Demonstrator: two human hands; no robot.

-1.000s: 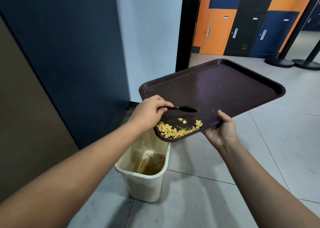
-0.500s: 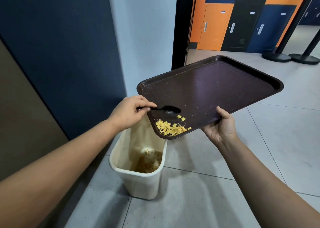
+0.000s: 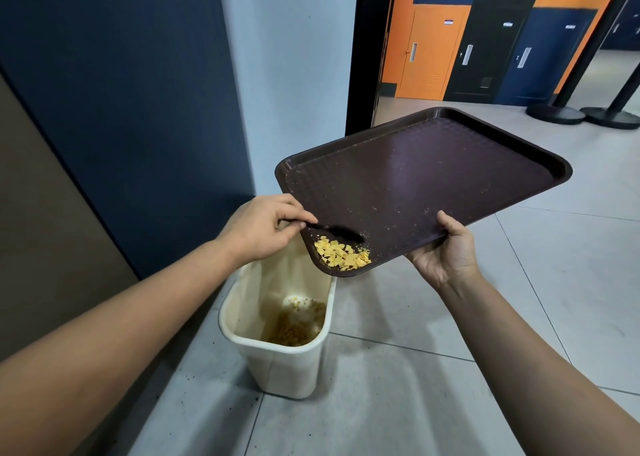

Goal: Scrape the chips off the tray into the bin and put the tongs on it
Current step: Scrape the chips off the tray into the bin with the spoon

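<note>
Chips [image 3: 343, 257] pushed cornerward; left hand [image 3: 263, 228] grips tongs [image 3: 332, 230], right hand [image 3: 446, 251] tray [image 3: 450, 178].

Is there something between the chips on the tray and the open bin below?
Only the tray's raised rim at its lowered corner. The chips lie against it, above the bin's open mouth.

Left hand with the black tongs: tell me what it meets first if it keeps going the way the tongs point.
The left hand points the tongs rightward across the tray. The tips seem already at its surface, just above the chips; straight on, likely only bare tray. Depth is unclear.
</note>
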